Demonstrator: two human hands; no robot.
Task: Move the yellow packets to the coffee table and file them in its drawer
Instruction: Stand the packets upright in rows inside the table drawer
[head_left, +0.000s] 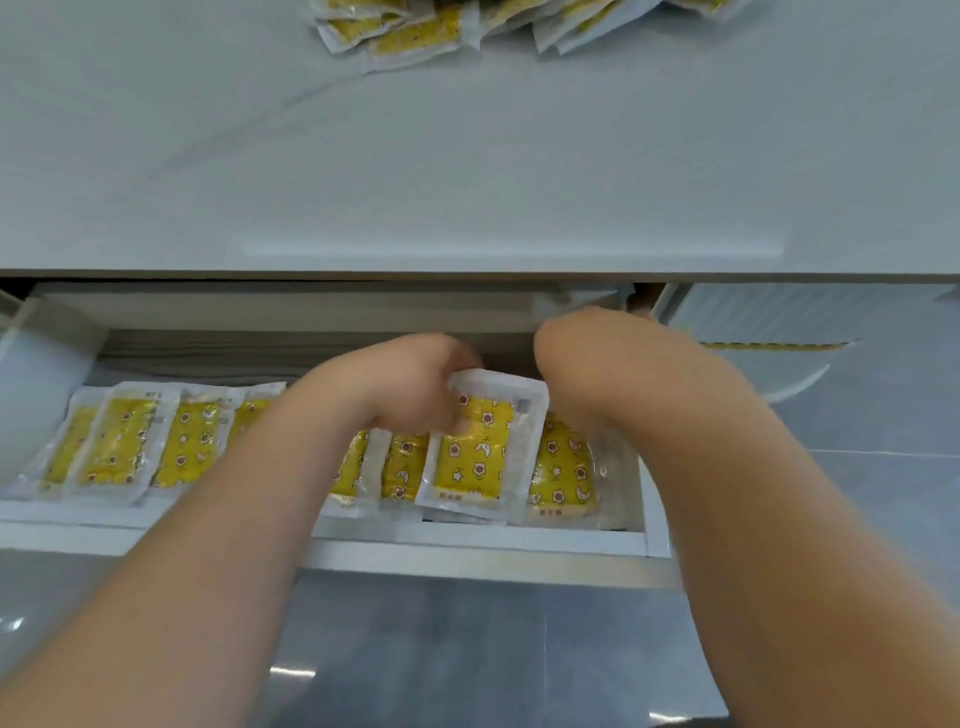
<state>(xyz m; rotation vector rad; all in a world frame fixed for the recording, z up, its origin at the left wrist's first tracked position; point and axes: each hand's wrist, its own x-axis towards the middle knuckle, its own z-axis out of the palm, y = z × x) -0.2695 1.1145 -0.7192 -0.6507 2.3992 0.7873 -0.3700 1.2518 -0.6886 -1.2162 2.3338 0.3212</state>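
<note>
Held packet (480, 452): yellow star-printed, clear-edged plastic sachet, tilted over row.
Filed packets (124, 441): overlapping row in open white drawer (467, 540).
Unfiled packets (410, 36): heap on grey tabletop (467, 156).

Left hand (410, 384) curled, right hand (582, 348) forward

The drawer (467, 540) stands pulled out beneath the pale table top (467, 156). Inside it a row of yellow packets (124, 441) runs from the drawer's left end to its right. Over the drawer's right half the left hand (415, 384) pinches one packet (478, 457) by its top edge. The right hand (587, 343) reaches toward the drawer's back right corner, its fingers blurred, perhaps hidden. Beyond the drawer, a heap of packets (415, 31) lies on the table top.
</note>
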